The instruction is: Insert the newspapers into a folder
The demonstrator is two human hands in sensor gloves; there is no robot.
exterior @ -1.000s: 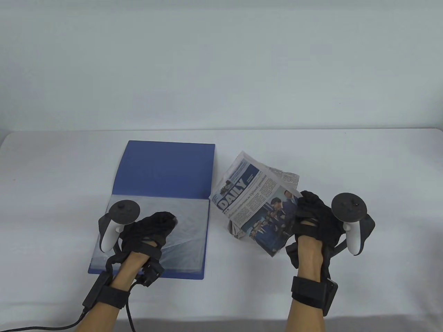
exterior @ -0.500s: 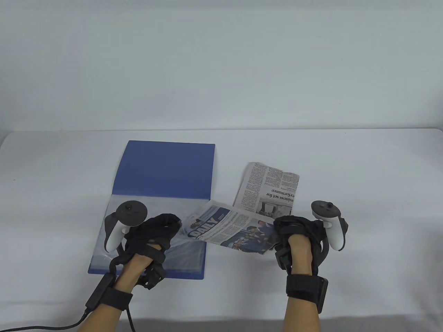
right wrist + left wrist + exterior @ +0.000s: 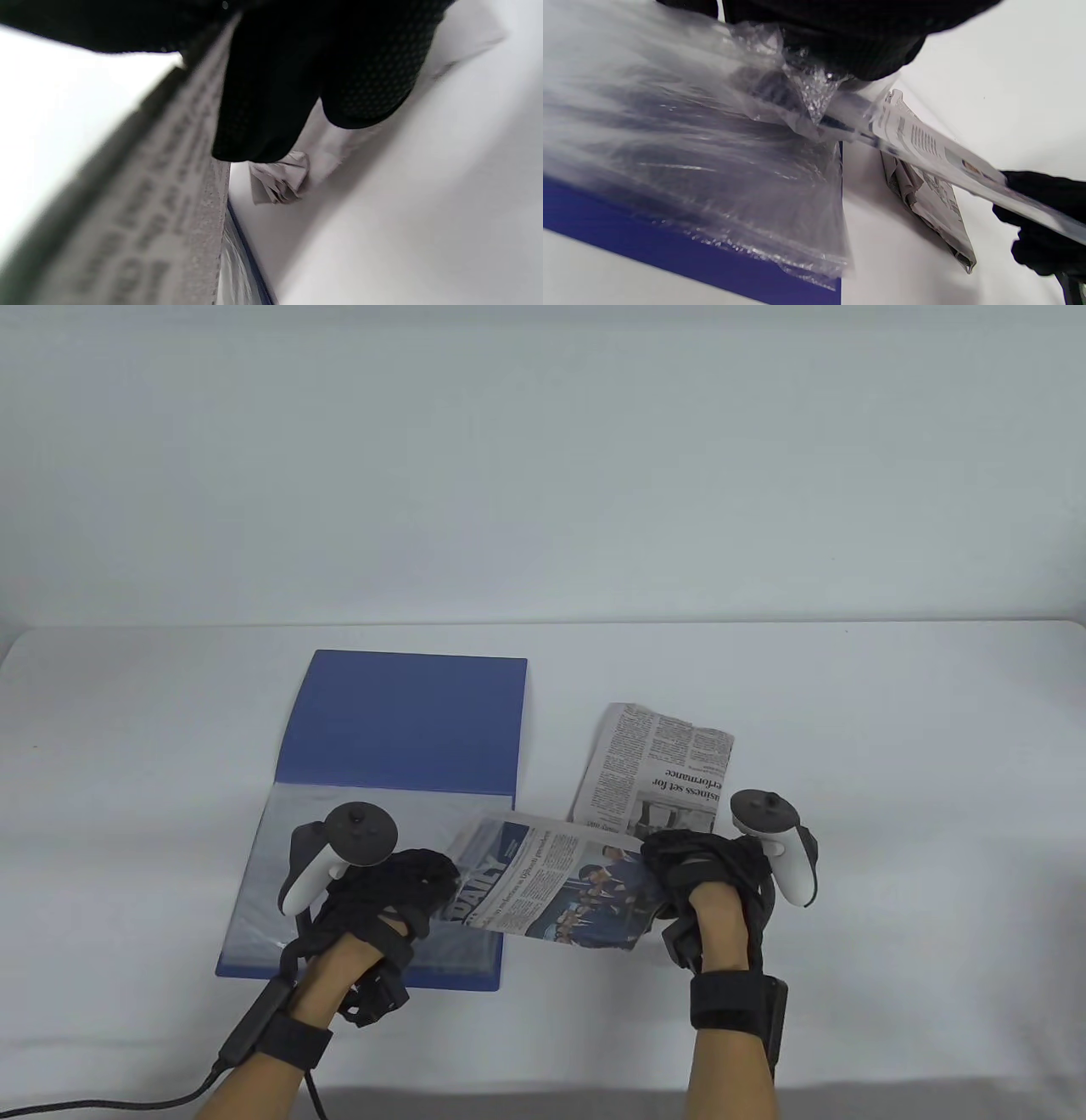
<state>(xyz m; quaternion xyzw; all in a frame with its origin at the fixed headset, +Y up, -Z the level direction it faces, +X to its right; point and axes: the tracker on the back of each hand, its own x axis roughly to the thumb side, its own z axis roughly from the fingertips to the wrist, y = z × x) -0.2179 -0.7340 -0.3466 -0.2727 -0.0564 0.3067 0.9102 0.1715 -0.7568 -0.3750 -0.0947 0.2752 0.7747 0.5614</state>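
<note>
A blue folder (image 3: 407,721) lies open on the table, its clear plastic sleeves (image 3: 280,857) on the near half. My left hand (image 3: 399,891) pinches the top sleeve (image 3: 780,101) at its right edge and lifts it. My right hand (image 3: 687,869) grips the right end of a "DAILY" newspaper (image 3: 560,886), held flat just above the table. Its left end sits at the sleeve's opening under my left hand (image 3: 848,38); the paper (image 3: 925,144) enters the plastic there. A second folded newspaper (image 3: 662,768) lies on the table behind.
The folder's blue edge (image 3: 691,258) runs along the table's near side. The second newspaper (image 3: 933,207) lies right of the folder. White table surface (image 3: 891,729) stretches to the right and behind.
My right hand lowered the DAILY newspaper from a raised tilt, laid it flat and slid it left to the sleeve opening. My left hand shifted slightly right, lifting the sleeve edge.
</note>
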